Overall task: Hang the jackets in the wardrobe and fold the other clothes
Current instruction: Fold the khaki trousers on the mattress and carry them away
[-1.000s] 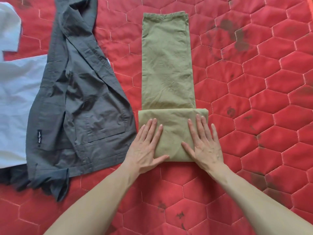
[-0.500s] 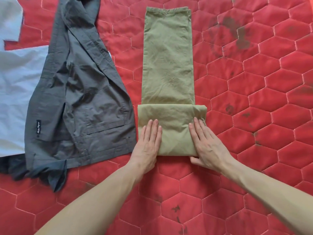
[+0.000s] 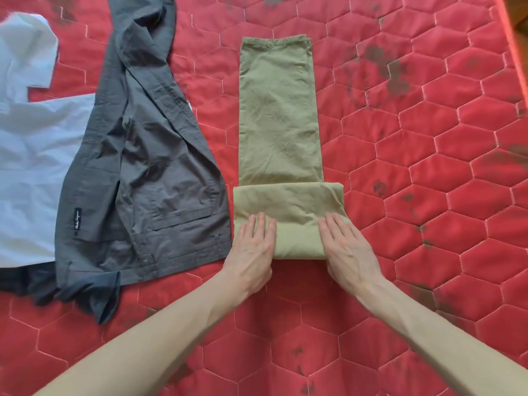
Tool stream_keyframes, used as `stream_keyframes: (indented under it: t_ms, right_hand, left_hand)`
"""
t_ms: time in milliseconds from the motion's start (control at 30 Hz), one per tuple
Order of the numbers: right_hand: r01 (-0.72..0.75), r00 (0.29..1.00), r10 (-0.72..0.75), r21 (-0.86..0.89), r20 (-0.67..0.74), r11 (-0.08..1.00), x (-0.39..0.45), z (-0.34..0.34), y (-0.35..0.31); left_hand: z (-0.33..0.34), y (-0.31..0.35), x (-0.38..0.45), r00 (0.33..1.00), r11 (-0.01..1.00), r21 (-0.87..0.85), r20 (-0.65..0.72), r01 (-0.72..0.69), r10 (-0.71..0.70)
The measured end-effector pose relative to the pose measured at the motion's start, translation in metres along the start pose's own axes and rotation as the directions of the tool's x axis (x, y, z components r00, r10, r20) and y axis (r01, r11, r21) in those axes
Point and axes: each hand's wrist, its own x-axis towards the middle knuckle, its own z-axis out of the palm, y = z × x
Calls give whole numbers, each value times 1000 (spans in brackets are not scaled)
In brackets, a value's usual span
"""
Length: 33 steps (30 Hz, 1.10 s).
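Olive trousers (image 3: 278, 115) lie lengthwise on the red quilt, with their near end turned over into a thick fold (image 3: 297, 204). My left hand (image 3: 253, 252) grips the fold's near left corner. The fingers lie flat on top and the thumb is out of sight under the edge. My right hand (image 3: 347, 250) holds the near right corner the same way. A grey jacket (image 3: 148, 172) lies spread out flat to the left of the trousers.
A white shirt (image 3: 31, 155) lies at the far left, partly under the jacket, and dark cloth (image 3: 17, 284) shows below it. The red quilted mattress (image 3: 428, 195) stretches to the right, and its edge (image 3: 514, 38) runs along the top right corner.
Both hands have slid back from the top of the fold to its near corners. Their thumbs have gone under the edge. The fold's near edge looks slightly lifted.
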Motion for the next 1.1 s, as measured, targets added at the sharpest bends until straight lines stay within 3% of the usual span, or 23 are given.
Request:
stream_keyframes:
  t_ms: [100,267,333,433,600,667,733,967,1100]
  right_hand:
    - [40,999,-37,111,-28,993,-22,-16,11]
    - [54,992,2,434,-128,900,-67,-36,33]
    - [76,975,67,599,-212,797,-80,-37,39]
    - [86,958,186,842,-216,533,-85,-28,43]
    - [37,917,386,983,-105,180,-61,-6,32]
    - [-9,903,428,991,-48,131,-43,-5,23]
    - [-21,894,447,991,-39,129,-24,0,15]
    - [45,730,646,959,-223,281,40,19,-3]
    - [24,621,745,957,-242,290,71,24,-5]
  left_hand:
    - [-17,3,-17,996,995,-53,2,-84,84]
    - [-35,-15,-44,993,903,-416,5,-103,115]
    - [-42,-27,-52,999,791,-612,19,-26,47]
    - [-39,-44,-58,998,607,-792,54,69,-43]
    - [-21,-50,-43,948,222,-970,21,96,-316]
    - [-19,-48,-32,911,61,-996,30,61,-410]
    - [-19,-44,-21,883,-23,-999,37,30,-469]
    - [1,-45,4,908,-5,-1000,20,20,-418]
    - [10,-51,27,898,204,-977,-142,-60,-416]
